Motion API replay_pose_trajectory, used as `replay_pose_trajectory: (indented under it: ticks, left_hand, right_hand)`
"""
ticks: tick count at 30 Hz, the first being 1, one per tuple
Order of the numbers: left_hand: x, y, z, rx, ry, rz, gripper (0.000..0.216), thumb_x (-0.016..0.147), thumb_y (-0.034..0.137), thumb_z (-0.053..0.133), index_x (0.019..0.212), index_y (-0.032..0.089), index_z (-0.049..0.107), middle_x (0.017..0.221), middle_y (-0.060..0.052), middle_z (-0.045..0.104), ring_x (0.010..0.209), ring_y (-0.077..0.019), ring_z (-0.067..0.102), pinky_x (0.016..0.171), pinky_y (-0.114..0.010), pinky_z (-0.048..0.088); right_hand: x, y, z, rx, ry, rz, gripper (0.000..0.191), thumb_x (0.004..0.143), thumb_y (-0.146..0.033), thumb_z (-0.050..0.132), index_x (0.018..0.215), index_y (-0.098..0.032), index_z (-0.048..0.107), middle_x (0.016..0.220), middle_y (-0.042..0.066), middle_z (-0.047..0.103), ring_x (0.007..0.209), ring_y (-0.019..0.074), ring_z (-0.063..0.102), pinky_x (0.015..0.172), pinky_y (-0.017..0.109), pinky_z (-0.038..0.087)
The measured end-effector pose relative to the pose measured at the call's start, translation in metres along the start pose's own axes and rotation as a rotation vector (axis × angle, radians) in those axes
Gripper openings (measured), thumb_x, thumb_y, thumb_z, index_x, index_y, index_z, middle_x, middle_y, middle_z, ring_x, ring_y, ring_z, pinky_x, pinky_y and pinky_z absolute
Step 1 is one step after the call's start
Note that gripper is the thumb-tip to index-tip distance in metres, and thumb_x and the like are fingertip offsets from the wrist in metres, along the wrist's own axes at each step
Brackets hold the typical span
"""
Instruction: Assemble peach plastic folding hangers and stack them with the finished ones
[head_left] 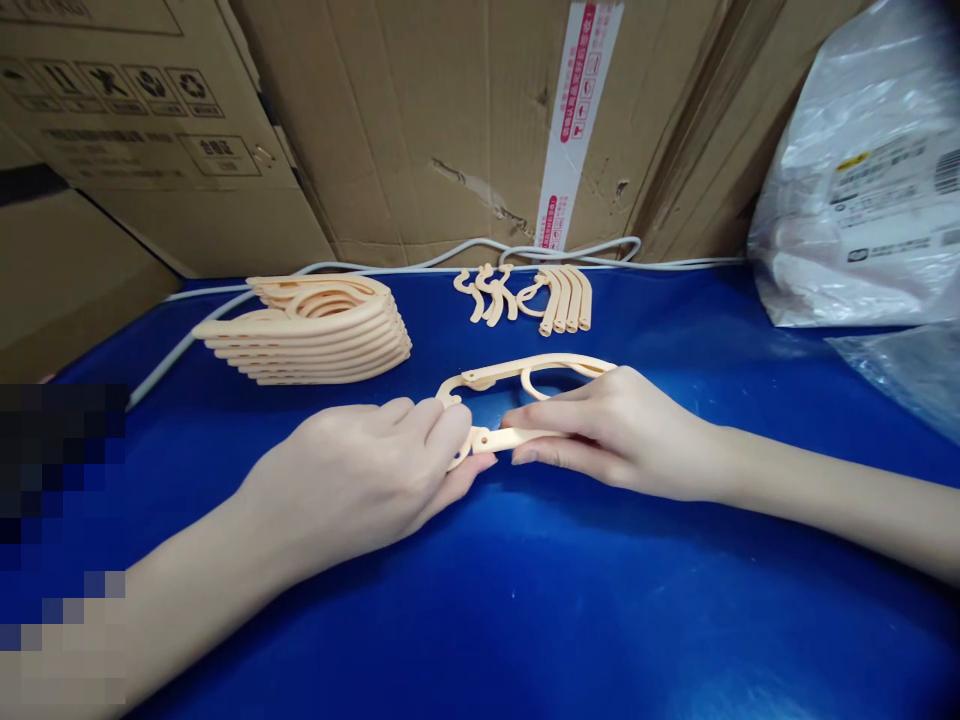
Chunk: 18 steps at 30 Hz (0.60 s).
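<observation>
A peach plastic folding hanger (525, 372) lies on the blue table cover (540, 600) between both hands. My left hand (367, 480) pinches the hanger's left end, fingers closed round the hook part. My right hand (600, 430) grips the hanger's lower arm from the right, thumb and fingers pressed on it. Behind, at the left, a stack of several assembled peach hangers (315, 330) rests on the cover. Loose peach hooks (487, 295) and curved hanger arms (566, 298) lie farther back in the middle.
Cardboard boxes (420, 120) wall off the back edge. A white cable (420, 266) runs along their foot and down the left side. A crinkled plastic bag (862, 180) sits at the back right, with clear plastic film (907, 370) below it.
</observation>
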<state>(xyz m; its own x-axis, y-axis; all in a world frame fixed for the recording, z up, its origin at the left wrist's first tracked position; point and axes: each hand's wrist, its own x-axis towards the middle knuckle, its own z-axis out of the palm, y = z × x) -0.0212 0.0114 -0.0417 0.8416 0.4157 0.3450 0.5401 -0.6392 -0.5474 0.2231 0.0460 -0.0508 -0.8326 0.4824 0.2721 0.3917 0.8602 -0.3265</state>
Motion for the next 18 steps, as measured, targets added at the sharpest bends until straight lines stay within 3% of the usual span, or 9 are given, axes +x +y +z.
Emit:
replay_pose_trajectory:
  ticks: [11,18]
  left_hand:
    - [-0.0001,-0.0018,-0.0029,-0.109,0.003,-0.003,0.029,0.098,0.021,0.039,0.073,0.02,0.055,0.057,-0.001,0.055,0.048,-0.0191,0.058,0.044,-0.032,0.034]
    - [-0.0023,0.0013,0.0029,-0.082,0.095,-0.025,0.03,0.098,0.024,0.044,0.069,0.021,0.052,0.054,0.003,0.05,0.044,-0.0163,0.054,0.042,-0.031,0.03]
  right_hand:
    - [-0.0029,0.0019,0.0046,-0.028,0.038,-0.034,0.029,0.104,-0.034,0.049,0.114,-0.019,0.072,0.083,0.001,0.077,0.065,0.012,0.061,0.063,0.024,0.04]
    - [-0.0052,0.0016,0.0072,-0.066,0.094,-0.074,0.033,0.106,-0.035,0.045,0.116,-0.016,0.071,0.084,0.002,0.078,0.065,0.0114,0.065,0.06,0.022,0.041]
